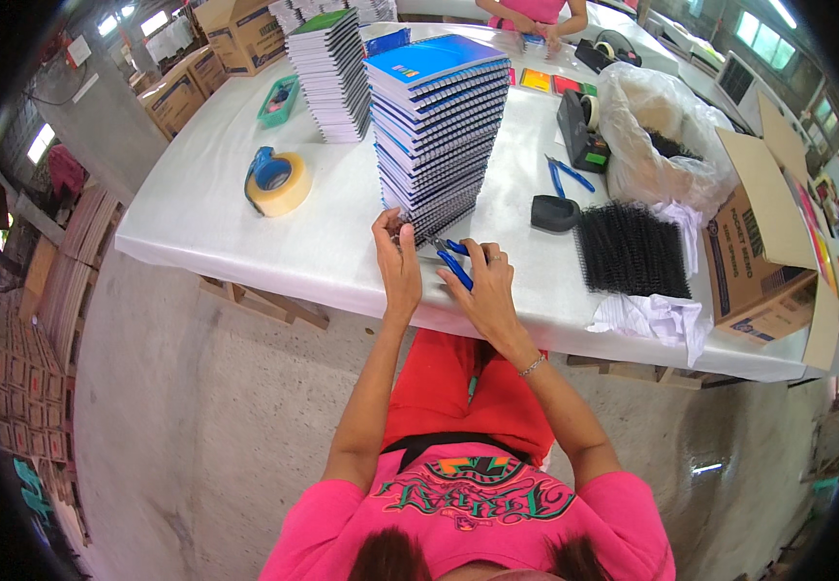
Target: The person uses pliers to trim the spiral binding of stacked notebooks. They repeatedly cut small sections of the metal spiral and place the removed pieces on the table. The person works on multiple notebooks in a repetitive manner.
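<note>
A tall stack of spiral notebooks [436,145] with a blue cover on top stands in front of me, the black coil bindings facing right and toward me. My left hand [399,269] is closed at the near bottom corner of the stack, its fingertips gripping a low notebook's edge. Blue-handled cutting pliers [454,263] rest in my right hand [487,295], which is wrapped around the handles. Their jaws point at the end of a coil near my left fingertips. Whether the jaws touch the wire is too small to tell.
Behind is another notebook stack [330,87]; a tape roll [279,184] lies left. On the right are spare blue-handled pliers [567,176], a tape dispenser [582,134], black coils [631,250], a plastic bag [657,126] and an open carton [754,257]. Another person's hands [536,37] work across the table.
</note>
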### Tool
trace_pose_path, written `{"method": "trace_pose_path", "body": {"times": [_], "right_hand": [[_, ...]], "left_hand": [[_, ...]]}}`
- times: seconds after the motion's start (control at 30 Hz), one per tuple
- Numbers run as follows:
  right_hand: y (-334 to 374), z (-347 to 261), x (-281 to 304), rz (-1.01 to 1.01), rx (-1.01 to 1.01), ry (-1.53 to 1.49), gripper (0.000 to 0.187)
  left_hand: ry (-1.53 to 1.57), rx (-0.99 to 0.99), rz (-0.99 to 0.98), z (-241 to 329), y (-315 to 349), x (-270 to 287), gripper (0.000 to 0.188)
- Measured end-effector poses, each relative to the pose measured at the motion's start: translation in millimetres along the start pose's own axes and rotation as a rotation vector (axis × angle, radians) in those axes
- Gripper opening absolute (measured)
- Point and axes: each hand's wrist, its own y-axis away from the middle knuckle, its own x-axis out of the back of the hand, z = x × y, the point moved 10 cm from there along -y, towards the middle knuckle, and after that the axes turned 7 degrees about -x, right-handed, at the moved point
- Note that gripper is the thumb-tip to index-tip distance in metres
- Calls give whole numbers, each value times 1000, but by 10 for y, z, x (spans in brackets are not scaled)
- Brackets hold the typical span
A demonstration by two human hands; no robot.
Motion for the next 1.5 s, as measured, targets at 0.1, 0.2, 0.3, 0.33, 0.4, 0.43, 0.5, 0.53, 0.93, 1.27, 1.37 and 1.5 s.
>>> {"method": "trace_pose_path", "body": {"times": [0.1, 0.2, 0.3, 0.33, 0.4, 0.43, 0.5, 0.53, 0.93, 1.27, 1.37, 1.5], "right_hand": [[17, -6, -16, 8, 28, 32, 61], [19, -24, -5, 4, 23, 13, 61], [2, 7, -14, -11, 7, 7, 60], [2, 0, -1, 2, 10, 10, 59], [7, -19, 24, 25, 18, 16, 57], [8, -8, 14, 17, 16, 13, 59], [9, 19, -6, 1, 13, 6, 61], [10, 9, -9, -7, 7, 10, 61], [23, 6, -27, -21, 3, 22, 63], [54, -19, -15, -8, 28, 42, 63], [56, -24, -4, -1, 25, 48, 62], [58, -31, -6, 3, 20, 50, 62]], "left_hand": [[-15, -17, 28, -11, 11, 35, 42], [-40, -56, 41, 29, 1, 45, 39], [-55, -75, 43, 77, -38, 23, 36], [-53, -68, 49, 78, -46, 23, 35], [-23, -50, 70, 76, -58, 28, 32], [5, -38, 86, 70, -57, 29, 31], [51, -18, 106, 64, -45, 33, 30], [66, -8, 109, 55, -30, 51, 29], [54, -26, 91, 65, 3, 99, 28], [29, -2, 67, 2, 10, 97, 33], [51, -8, 56, 15, 18, 103, 34], [72, -70, 60, 67, 16, 110, 36]]}}
